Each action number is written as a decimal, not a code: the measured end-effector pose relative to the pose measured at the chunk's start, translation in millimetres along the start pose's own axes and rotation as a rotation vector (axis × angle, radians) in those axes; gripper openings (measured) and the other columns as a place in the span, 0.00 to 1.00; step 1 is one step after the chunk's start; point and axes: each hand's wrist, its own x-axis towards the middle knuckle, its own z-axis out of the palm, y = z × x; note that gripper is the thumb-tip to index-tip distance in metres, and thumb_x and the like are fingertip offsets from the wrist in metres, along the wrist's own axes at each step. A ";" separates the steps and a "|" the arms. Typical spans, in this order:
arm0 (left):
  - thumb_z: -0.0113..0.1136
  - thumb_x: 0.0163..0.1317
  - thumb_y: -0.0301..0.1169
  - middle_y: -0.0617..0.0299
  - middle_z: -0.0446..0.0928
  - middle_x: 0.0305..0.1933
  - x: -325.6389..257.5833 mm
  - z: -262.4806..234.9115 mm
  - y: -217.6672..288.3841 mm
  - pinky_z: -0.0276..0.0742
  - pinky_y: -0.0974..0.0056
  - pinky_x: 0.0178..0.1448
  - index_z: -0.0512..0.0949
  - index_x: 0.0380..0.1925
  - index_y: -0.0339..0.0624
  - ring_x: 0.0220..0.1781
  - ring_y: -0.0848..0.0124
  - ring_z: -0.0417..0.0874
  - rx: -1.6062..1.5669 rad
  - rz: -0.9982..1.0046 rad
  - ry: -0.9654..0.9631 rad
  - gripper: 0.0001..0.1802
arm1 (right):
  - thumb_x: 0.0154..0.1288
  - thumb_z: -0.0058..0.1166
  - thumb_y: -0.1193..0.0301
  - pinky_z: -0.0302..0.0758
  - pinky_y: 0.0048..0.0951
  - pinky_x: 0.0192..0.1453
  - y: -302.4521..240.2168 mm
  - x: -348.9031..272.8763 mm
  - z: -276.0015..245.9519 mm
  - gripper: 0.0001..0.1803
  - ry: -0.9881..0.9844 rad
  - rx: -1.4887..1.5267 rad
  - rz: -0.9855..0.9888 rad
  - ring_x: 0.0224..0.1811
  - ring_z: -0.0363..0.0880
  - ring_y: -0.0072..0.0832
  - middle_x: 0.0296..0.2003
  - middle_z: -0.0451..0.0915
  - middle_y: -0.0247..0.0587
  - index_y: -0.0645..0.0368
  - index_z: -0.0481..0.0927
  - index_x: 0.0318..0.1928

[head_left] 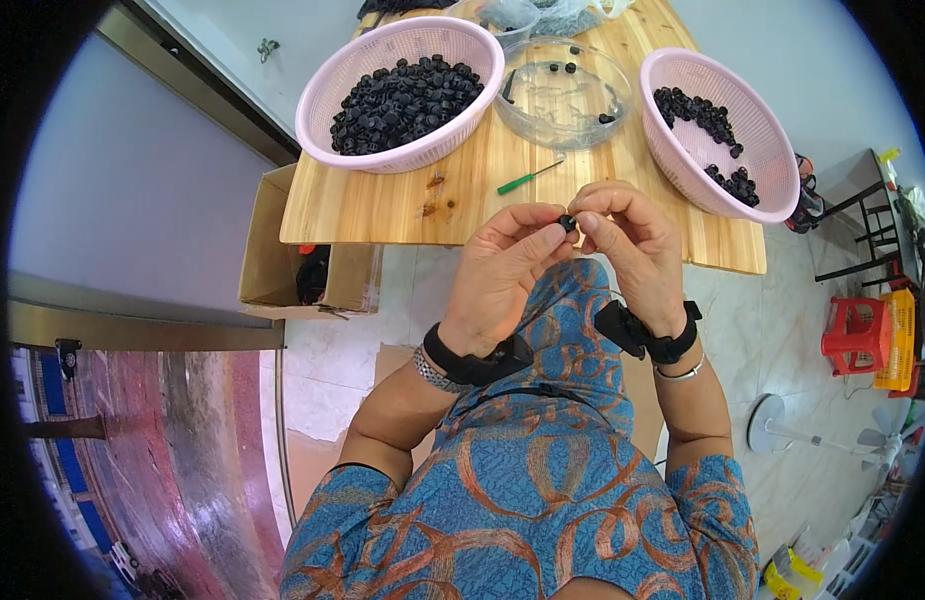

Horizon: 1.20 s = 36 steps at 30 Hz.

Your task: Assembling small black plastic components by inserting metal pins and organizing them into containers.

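Between my two hands, just off the table's near edge, is a small black round plastic part (568, 223). My left hand (511, 262) pinches it between thumb and forefinger. The thumb and fingertips of my right hand (631, 245) close against its right side; whether they grip a second tiny piece there I cannot make out. Beyond my hands on the wooden table (403, 215) lies a screwdriver (528, 178) with a green handle. A pink basket (318, 140) heaped with black parts (408, 105) stands far left. Another pink basket (773, 130) at the right holds fewer.
A clear round tray (543, 135) with a few black pieces sits between the baskets, clear bags (573, 15) behind it. Below the table's left end is an open cardboard box (268, 235). Red stools (858, 335) and a fan (773, 425) stand on the floor at right.
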 end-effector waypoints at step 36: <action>0.54 0.59 0.19 0.54 0.77 0.40 5.8 5.7 -6.1 0.78 0.69 0.50 0.73 0.40 0.32 0.42 0.69 0.80 0.083 0.075 -0.012 0.09 | 0.64 0.48 0.77 0.77 0.21 0.40 1.0 -2.8 3.5 0.05 0.007 -0.143 -0.215 0.35 0.74 0.20 0.40 0.71 0.39 0.68 0.71 0.38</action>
